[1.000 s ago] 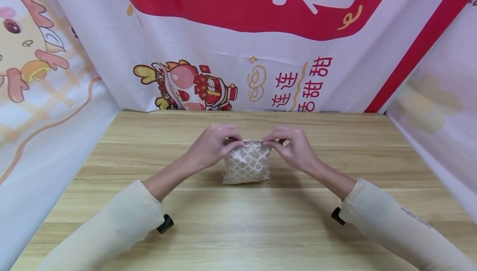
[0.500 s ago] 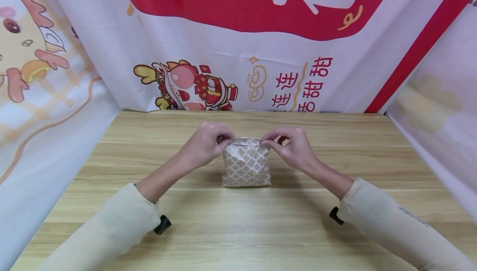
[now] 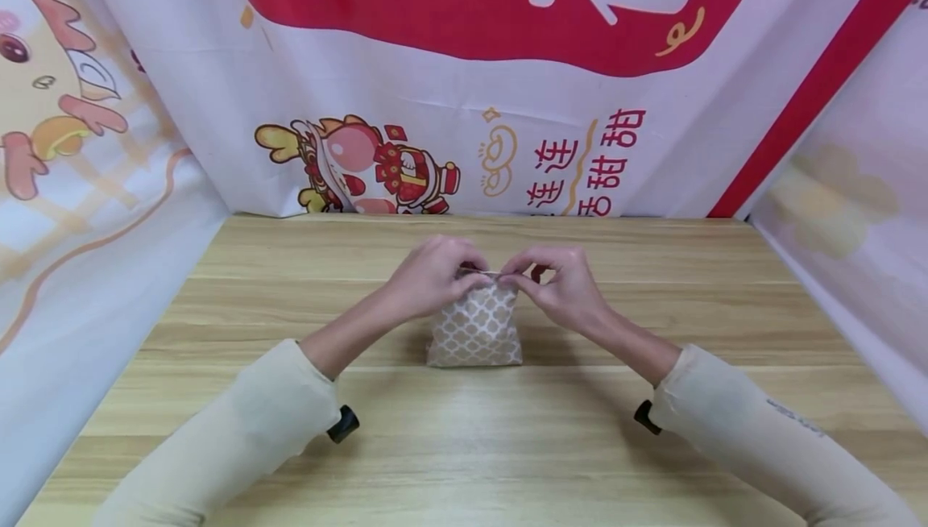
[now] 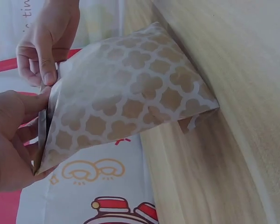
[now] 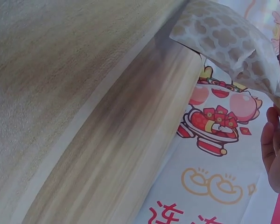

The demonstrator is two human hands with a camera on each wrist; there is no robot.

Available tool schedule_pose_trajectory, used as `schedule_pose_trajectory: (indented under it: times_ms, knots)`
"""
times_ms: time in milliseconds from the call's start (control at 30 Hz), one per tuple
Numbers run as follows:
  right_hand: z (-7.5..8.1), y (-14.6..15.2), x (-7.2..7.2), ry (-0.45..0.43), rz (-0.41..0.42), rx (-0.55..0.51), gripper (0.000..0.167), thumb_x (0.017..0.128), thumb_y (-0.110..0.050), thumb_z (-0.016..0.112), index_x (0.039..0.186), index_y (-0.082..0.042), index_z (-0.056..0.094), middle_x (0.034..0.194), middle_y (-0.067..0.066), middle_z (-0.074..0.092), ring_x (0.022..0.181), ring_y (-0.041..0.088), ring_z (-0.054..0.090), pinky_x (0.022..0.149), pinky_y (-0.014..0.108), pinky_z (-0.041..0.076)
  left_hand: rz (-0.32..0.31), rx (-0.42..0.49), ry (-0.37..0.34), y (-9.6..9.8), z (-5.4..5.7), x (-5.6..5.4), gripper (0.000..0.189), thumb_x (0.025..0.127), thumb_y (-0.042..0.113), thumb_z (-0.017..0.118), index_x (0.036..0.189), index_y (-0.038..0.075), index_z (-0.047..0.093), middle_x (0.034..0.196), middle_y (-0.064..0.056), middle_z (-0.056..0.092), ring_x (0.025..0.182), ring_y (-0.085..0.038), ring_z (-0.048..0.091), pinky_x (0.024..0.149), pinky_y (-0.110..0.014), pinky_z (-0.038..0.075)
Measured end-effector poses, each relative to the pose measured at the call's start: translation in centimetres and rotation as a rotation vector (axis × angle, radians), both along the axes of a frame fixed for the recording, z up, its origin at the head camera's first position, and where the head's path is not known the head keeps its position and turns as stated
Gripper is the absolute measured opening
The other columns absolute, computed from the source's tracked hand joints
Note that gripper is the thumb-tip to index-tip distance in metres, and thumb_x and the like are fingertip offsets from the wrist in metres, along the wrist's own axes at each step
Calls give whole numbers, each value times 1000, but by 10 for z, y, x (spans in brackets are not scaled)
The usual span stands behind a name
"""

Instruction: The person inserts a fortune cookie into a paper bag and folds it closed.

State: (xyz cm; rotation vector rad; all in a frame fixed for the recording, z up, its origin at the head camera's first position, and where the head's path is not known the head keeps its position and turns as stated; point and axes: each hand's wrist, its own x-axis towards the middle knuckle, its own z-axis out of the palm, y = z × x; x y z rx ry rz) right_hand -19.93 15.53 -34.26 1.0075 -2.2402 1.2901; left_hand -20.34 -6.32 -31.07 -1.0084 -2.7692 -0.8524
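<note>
A small paper bag (image 3: 478, 329), tan with a white lattice pattern, stands upright on the wooden table. Along its top edge, my left hand (image 3: 435, 275) pinches the left part between thumb and fingers. My right hand (image 3: 558, 285) pinches the same edge toward the right, its fingertips close beside the left ones. Seen from the left wrist, the bag (image 4: 126, 88) looks puffed out, and a thin stiff strip (image 4: 43, 123) runs along its mouth under the fingers. The bag's inside is hidden. In the right wrist view, the bag (image 5: 219, 35) is cut off by the frame edge.
The wooden table (image 3: 464, 446) reaches back to a white and red printed cloth (image 3: 435, 84) hanging behind it. Printed cloths also close off the left and right sides. A small black device (image 3: 343, 424) sits at the left sleeve, another black device (image 3: 648, 417) at the right.
My left hand first slid outward to the left along the bag's top edge, then came back right, close to my right hand. My right hand stayed nearly in place, pinching the edge throughout.
</note>
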Motion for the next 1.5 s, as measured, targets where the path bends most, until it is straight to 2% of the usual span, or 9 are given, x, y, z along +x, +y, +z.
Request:
schedule_pose_trajectory:
  times_ms: [100, 300, 500, 600, 833, 1033, 1133, 1300, 1500]
  knots:
    - [-1, 0, 0, 10, 22, -3, 17, 80, 13, 80, 87, -2, 79, 84, 11, 78, 68, 18, 70, 58, 25, 58, -7, 4, 37, 1, -2, 1, 8, 92, 15, 79, 96, 8, 79, 91, -2, 75, 83, -17, 66, 92, -40, 52]
    - [-2, 0, 0, 24, 11, -6, 17, 79, 13, 80, 86, -2, 79, 83, 11, 77, 67, 18, 70, 57, 25, 58, -23, 5, 193, 1, -9, 3, 4, 91, 13, 80, 93, 9, 79, 87, -1, 73, 76, -15, 63, 83, -36, 47]
    - [-1, 0, 0, 12, -22, -18, 15, 80, 11, 82, 88, -1, 79, 84, 12, 78, 67, 18, 70, 59, 23, 58, -16, -9, 271, 3, -6, 4, 13, 92, 20, 80, 103, 12, 80, 94, -1, 78, 77, -13, 64, 73, -30, 40]
    - [0, -1, 1, 3, -27, -15, 14, 81, 10, 82, 90, -1, 79, 85, 12, 78, 67, 18, 70, 60, 23, 59, -21, -21, 277, 5, -3, 4, 15, 93, 22, 78, 106, 14, 81, 97, 0, 77, 79, -13, 64, 71, -29, 37]
    - [1, -2, 3, -22, -20, 5, 14, 82, 11, 80, 90, 0, 78, 85, 12, 77, 69, 18, 71, 60, 26, 59, -24, -3, 280, 5, -6, 5, 9, 93, 17, 77, 100, 12, 81, 92, 0, 76, 78, -14, 65, 70, -29, 39]
    - [-3, 1, 3, 22, -21, -5, 16, 80, 14, 80, 88, 0, 77, 84, 11, 77, 68, 20, 70, 59, 25, 59, -12, -8, 189, -5, -8, 2, 11, 95, 20, 77, 96, 9, 79, 89, -1, 74, 75, -14, 64, 71, -27, 53]
    - [-4, 2, 3, 32, -24, -20, 17, 79, 15, 80, 87, 0, 77, 83, 12, 77, 68, 20, 70, 59, 24, 58, -8, 8, 159, -11, -9, 2, 10, 94, 19, 77, 96, 8, 79, 88, -2, 73, 74, -14, 63, 66, -26, 54]
    - [-4, 3, 3, 25, -24, -25, 16, 80, 14, 79, 88, 0, 77, 84, 14, 77, 68, 20, 70, 60, 24, 59, -11, 29, 180, -15, -10, 4, 10, 95, 16, 76, 96, 6, 79, 87, -3, 72, 71, -14, 61, 63, -24, 52]
    - [-5, 2, 3, 16, -14, -26, 15, 80, 13, 80, 88, 0, 78, 84, 16, 77, 68, 19, 71, 59, 25, 59, 24, 27, 210, -19, -14, 4, 11, 95, 17, 76, 94, 5, 78, 88, -5, 72, 67, -13, 59, 57, -22, 49]
